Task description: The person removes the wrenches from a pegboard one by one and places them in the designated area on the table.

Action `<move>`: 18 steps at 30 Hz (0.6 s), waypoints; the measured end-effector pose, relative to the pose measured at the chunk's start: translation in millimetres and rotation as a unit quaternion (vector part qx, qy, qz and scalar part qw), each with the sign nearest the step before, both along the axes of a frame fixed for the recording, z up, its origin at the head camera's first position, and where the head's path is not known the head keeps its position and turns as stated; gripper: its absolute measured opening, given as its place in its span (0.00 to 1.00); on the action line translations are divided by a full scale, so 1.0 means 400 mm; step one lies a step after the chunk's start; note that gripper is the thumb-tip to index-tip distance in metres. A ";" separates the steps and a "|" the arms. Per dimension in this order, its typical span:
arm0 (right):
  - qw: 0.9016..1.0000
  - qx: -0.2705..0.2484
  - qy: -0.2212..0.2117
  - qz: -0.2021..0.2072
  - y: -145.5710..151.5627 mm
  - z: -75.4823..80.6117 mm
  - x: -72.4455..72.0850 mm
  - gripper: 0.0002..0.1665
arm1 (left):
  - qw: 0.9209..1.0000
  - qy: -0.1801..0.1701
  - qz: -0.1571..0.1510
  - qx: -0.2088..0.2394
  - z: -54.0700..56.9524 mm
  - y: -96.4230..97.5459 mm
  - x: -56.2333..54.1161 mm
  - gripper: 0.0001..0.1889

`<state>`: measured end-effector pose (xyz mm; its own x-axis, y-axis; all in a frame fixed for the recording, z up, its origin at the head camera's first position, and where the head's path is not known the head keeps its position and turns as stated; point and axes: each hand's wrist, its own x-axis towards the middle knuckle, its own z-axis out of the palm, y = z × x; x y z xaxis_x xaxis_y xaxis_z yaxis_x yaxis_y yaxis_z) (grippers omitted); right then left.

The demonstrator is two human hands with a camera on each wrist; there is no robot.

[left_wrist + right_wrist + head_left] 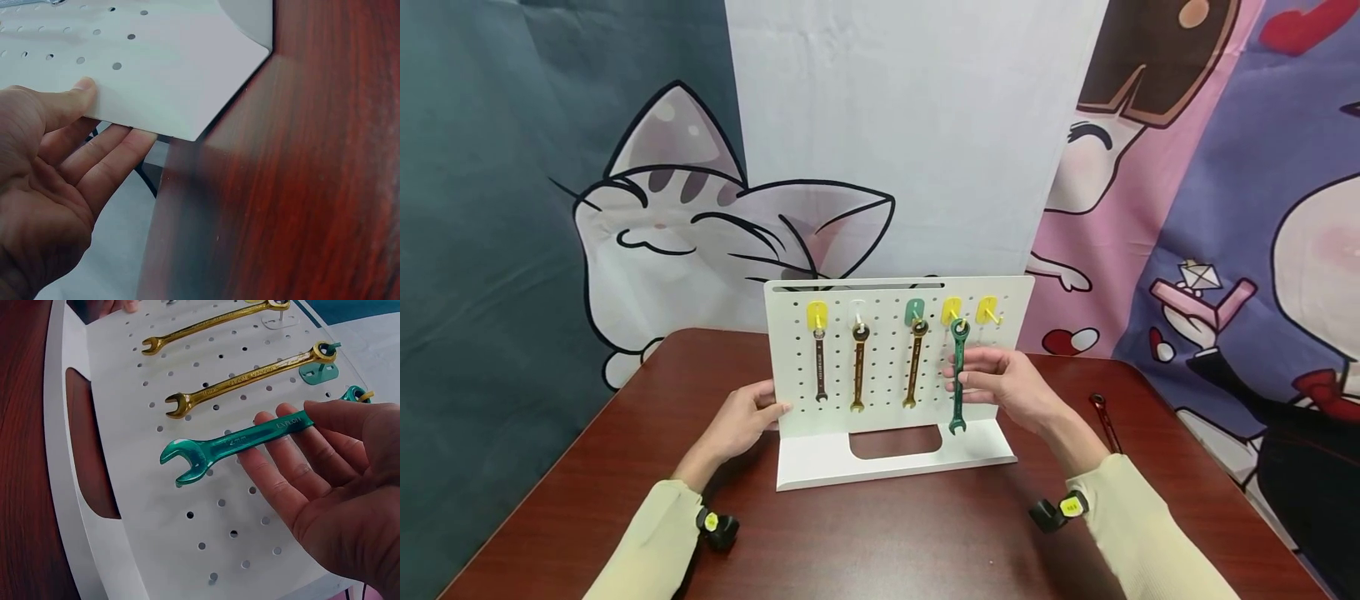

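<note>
A white pegboard stand rises from the table. My left hand pinches its left edge, with the thumb on the front face and the fingers behind, as the left wrist view shows. In my right hand is a green combination wrench, held between the thumb in front and the fingers behind. The wrench's ring end is at a yellow hook, whose tip shows through the ring; its open end points down. Left of it hang two gold wrenches and a dark wrench.
At the board's far right is a yellow hook with nothing on it. A dark red wrench lies on the brown table, beside my right forearm. Behind the table hangs a printed cloth backdrop.
</note>
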<state>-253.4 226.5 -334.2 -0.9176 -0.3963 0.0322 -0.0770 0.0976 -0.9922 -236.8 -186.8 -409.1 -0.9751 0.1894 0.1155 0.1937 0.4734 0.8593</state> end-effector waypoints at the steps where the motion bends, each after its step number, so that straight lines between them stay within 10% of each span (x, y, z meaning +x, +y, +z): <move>1: 1.000 0.004 0.001 -0.004 0.000 0.001 0.003 0.27 | 1.000 0.001 0.000 0.001 0.000 0.000 0.000 0.21; 18: 0.999 0.028 0.004 -0.023 -0.004 0.027 0.034 0.27 | 1.000 0.005 -0.005 -0.003 0.000 -0.004 0.002 0.21</move>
